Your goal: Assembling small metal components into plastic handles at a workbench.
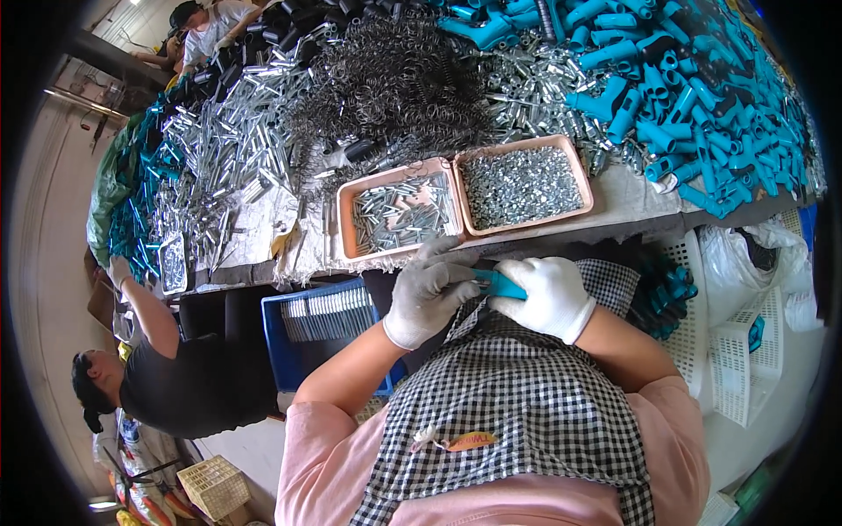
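Observation:
In front of my apron, my right hand [548,298], in a white glove, grips a teal plastic handle [502,285] with its end turned left. Close against that end is my left hand [428,296], gloved in greyish white, with its fingers bent together. A small bit of shiny metal shows between the hands; what the left fingers pinch is hidden. Just beyond on the table edge stand two shallow orange trays. The left tray [346,237] has metal pins in it, the right tray [586,188] many small metal pieces.
Black coil springs [395,79] heap at the table's middle, with metal tubes [246,131] to their left and teal handles [693,114] on the right. A blue crate [274,342] of metal rods stands below left. Co-workers sit at left [189,368] and far left [210,31].

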Demonstrator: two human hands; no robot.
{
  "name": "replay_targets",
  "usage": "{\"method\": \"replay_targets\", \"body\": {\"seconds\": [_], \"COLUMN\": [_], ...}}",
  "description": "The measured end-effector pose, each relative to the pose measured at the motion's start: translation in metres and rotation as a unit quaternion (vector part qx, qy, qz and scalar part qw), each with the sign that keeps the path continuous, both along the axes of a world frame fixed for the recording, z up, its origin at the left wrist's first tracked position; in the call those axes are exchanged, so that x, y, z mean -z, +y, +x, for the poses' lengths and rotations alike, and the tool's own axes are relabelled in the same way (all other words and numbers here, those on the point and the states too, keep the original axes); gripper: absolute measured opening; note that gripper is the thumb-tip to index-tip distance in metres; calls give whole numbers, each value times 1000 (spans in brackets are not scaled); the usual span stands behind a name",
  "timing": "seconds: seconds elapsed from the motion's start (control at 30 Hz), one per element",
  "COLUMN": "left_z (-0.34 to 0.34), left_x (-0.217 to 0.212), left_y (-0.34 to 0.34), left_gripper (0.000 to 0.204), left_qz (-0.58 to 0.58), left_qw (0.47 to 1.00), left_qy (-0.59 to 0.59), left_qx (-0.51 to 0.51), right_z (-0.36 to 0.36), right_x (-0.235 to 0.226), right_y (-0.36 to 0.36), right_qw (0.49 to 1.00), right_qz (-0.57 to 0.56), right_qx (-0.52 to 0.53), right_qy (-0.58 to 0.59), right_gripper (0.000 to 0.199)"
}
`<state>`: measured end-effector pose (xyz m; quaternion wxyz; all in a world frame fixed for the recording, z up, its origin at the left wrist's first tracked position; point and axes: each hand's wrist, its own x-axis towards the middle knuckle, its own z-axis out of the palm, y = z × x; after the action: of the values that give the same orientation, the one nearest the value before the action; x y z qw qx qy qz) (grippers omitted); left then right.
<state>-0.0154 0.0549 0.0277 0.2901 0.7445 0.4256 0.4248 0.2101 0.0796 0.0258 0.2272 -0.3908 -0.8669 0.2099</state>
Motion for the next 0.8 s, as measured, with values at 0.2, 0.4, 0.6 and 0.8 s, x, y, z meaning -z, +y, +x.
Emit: {"method": "replay_targets", "body": {"seconds": [0.2, 0.4, 0.6, 0.8], "left_z": [22, 9, 5, 0], "left_x": [-2, -17, -13, -17], "left_y": [-12, 0, -2, -6], "left_gripper": [21, 49, 46, 49], "left_qz": [86, -479, -419, -353], "left_qw": [962, 867, 897, 933], "left_qy": [259, 51, 79, 43], "left_qx": [1, 127, 117, 47], "right_z": [5, 10, 15, 24], "right_x": [3, -2, -7, -14], "right_y": [-7, -19, -19, -6], "right_qw": [997, 993, 990, 993], "right_qz": [31, 23, 92, 60], "right_qx": [-14, -101, -108, -103], "right_qy": [-65, -63, -25, -3], "right_gripper": [41, 43, 48, 58]}}
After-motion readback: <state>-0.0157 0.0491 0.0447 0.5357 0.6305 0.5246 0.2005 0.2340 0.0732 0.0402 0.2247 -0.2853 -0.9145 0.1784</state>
